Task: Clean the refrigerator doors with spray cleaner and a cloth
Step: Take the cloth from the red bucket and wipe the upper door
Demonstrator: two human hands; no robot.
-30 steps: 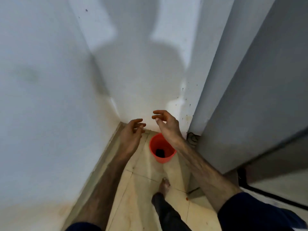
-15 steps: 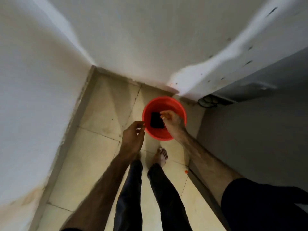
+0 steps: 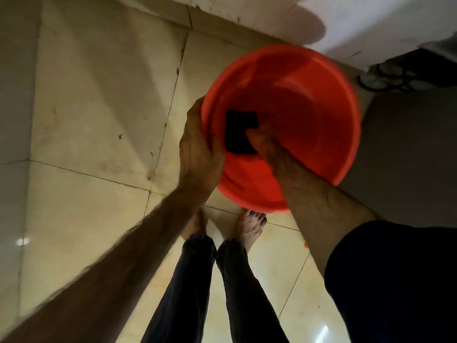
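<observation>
The left hand (image 3: 197, 147) grips the red bucket (image 3: 309, 100) rim; the right hand (image 3: 267, 147) inside touches the dark cloth (image 3: 238, 132), its long axis toward the person; grasp unclear.

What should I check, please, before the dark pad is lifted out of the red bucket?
1. Left hand steadies the bucket at its rim: ok, its fingers curl over the near-left edge.
2. Right hand reaches the pad: ok, the fingertips are at its right edge, inside the bucket.
3. Grip on the pad is closed: cannot tell, the fingers are blurred.
4. Bucket stands flat on the floor: cannot tell, the rim shows motion blur.
5. Feet are out from under the bucket: ok, both stand just behind it.
6. Spray cleaner within reach: cannot tell, none is in view.
</observation>
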